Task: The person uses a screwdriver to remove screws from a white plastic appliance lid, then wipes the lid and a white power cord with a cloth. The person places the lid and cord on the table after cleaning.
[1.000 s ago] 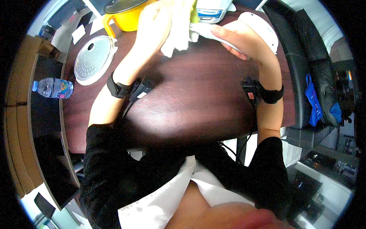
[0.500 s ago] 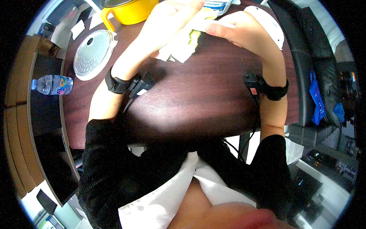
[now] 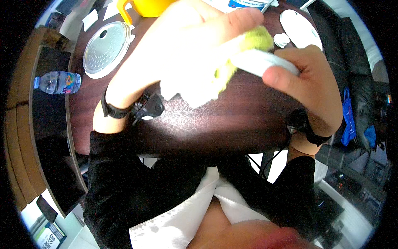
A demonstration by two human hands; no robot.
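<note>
My left hand (image 3: 188, 41), washed out by bright light, is closed round a soft yellow-green and white cloth-like bundle (image 3: 225, 78). Ragged white parts of the bundle hang below the palm; its exact kind is unclear. My right hand (image 3: 309, 76) grips a smooth, white, rounded object (image 3: 267, 61) between thumb and fingers, its far end meeting the yellow-green part. What that white object is cannot be made out. Both hands are over the dark wooden table (image 3: 244, 120), and a black strap with a small device sits on each wrist.
At the left lies a round translucent lid (image 3: 107, 50), with a yellow pot (image 3: 153, 6) beyond it. A blue-white package (image 3: 248, 4) is at the far edge. On the right are a small white piece (image 3: 281, 40) and a white oval item (image 3: 301, 30). A water bottle (image 3: 58, 82) lies left.
Both hands have come nearer to me, the right also outward to the right. More of the bundle and the white object shows, and the small white piece has come into view.
</note>
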